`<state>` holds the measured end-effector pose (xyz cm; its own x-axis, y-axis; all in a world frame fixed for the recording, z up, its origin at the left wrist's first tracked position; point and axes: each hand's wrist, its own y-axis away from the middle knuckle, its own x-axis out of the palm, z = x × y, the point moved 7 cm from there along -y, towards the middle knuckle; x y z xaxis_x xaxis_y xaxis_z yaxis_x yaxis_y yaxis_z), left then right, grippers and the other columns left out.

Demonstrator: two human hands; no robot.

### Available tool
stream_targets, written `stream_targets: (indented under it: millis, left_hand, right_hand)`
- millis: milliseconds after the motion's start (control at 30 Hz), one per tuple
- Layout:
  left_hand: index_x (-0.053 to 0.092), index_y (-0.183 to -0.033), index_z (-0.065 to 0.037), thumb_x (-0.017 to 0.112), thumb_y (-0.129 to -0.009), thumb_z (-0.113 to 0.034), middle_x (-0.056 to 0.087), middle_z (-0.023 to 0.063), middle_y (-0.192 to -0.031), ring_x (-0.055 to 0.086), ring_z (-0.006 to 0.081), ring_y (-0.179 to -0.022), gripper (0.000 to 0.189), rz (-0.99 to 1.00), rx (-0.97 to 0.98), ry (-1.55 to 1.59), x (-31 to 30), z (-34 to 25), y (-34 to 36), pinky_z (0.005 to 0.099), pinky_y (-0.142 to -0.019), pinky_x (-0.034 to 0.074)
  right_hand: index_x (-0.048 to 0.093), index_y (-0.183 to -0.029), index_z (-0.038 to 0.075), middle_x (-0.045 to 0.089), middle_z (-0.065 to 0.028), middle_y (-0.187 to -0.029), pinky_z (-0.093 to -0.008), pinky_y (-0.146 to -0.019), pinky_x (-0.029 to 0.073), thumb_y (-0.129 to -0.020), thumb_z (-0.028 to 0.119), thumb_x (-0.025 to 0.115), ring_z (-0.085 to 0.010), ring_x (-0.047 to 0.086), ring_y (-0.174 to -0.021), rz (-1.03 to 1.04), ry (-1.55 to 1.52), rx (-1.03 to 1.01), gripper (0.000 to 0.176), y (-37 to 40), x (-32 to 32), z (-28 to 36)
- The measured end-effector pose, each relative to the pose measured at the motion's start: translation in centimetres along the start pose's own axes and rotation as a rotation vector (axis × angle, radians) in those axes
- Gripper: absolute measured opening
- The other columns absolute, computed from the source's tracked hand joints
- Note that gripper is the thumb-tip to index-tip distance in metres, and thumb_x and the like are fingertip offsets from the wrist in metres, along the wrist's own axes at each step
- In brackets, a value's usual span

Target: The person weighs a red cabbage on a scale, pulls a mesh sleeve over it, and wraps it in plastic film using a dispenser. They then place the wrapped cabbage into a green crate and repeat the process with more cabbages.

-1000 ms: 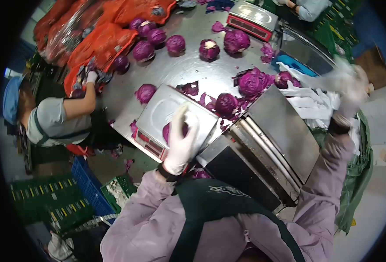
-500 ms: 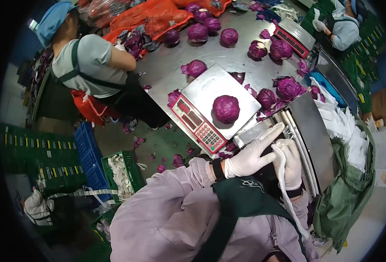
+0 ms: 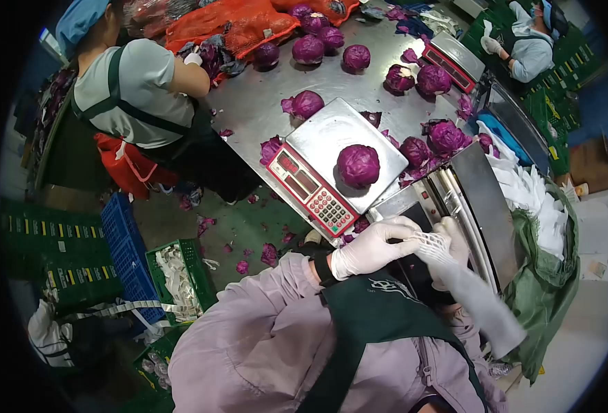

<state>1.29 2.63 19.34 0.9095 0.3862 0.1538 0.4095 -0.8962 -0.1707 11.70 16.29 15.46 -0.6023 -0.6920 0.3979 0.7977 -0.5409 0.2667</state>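
A white foam net sleeve (image 3: 479, 306) hangs from my hands, its open-mesh mouth spread at the top and its tail trailing to the lower right. My gloved left hand (image 3: 373, 249) pinches one edge of the mouth between thumb and fingers. Partly behind the netting, my gloved right hand (image 3: 457, 242) closes on the other side of it; some of its fingers are hidden. Just beyond my hands, a red cabbage (image 3: 358, 166) rests on the steel pan of a digital scale (image 3: 312, 187).
Several more red cabbages (image 3: 308, 49) and loose leaves lie on the steel table (image 3: 263, 103). A metal machine with rollers (image 3: 466, 206) stands at my right, beside a green sack (image 3: 548, 275) of white sleeves. A co-worker (image 3: 139, 89) stands at the left. Green crates (image 3: 63, 237) are stacked lower left.
The foam net sleeve, earlier narrow and bunched, is now opened out and swung to the lower right. My left hand has drawn back and changed from flat, stretched fingers to a pinch.
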Motion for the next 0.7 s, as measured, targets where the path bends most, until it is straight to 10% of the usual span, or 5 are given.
stream_targets:
  millis: [200,300,433,633,700]
  left_hand:
    - [0.054,-0.122,-0.001,0.046,-0.101,-0.027,0.064,0.0113,-0.115,0.062,0.0225,-0.107,0.035,0.185,-0.233,1.191,-0.4,0.6,-0.3,0.0396,-0.095,0.049]
    - [0.051,-0.126,-0.001,0.047,-0.100,-0.028,0.061,0.0126,-0.122,0.061,0.0235,-0.109,0.038,0.213,-0.373,1.460,-1.1,0.7,0.0,0.0406,-0.098,0.048]
    - [0.056,-0.120,-0.003,0.062,-0.088,-0.008,0.062,0.0030,-0.108,0.060,0.0086,-0.085,0.033,0.405,-0.610,0.621,-1.8,3.0,2.2,0.0233,-0.077,0.049]
    - [0.065,-0.095,-0.003,0.065,-0.084,-0.012,0.060,0.0032,-0.074,0.056,0.0117,-0.070,0.014,-0.912,-0.166,-0.046,-18.6,7.8,-0.1,0.0268,-0.068,0.046]
    - [0.065,-0.103,0.000,0.062,-0.088,-0.017,0.065,0.0078,-0.083,0.061,0.0175,-0.074,0.023,-0.942,-0.292,-0.324,-19.2,7.1,-1.5,0.0301,-0.073,0.048]
  right_hand:
    - [0.059,-0.111,0.005,0.057,-0.0107,-0.081,-0.0371,-0.054,0.043,-0.084,0.060,0.061,-0.0271,0.055,-0.066,0.328,-0.697,0.630,0.061,4.0,4.3,-3.7]
    - [0.059,-0.107,0.003,0.061,-0.0109,-0.097,-0.0397,-0.076,0.047,-0.084,0.037,0.065,-0.0273,0.059,-0.087,0.374,-0.354,0.099,0.042,1.0,5.6,1.5]
    - [0.046,-0.125,-0.002,0.060,-0.0141,-0.112,-0.0339,-0.089,0.047,-0.082,0.017,0.066,-0.0215,0.060,-0.105,0.300,-0.297,0.079,0.051,-1.2,4.4,3.3]
    - [0.060,-0.114,-0.004,0.063,-0.0057,-0.096,-0.0235,-0.077,0.045,-0.084,0.010,0.069,-0.0100,0.058,-0.084,-0.140,0.529,-0.278,0.034,-11.3,1.6,-2.5]
    - [0.057,-0.120,-0.006,0.066,-0.0134,-0.105,-0.0281,-0.083,0.046,-0.090,0.015,0.063,-0.0182,0.061,-0.094,-0.189,0.632,-0.418,0.038,-14.0,4.1,-3.9]
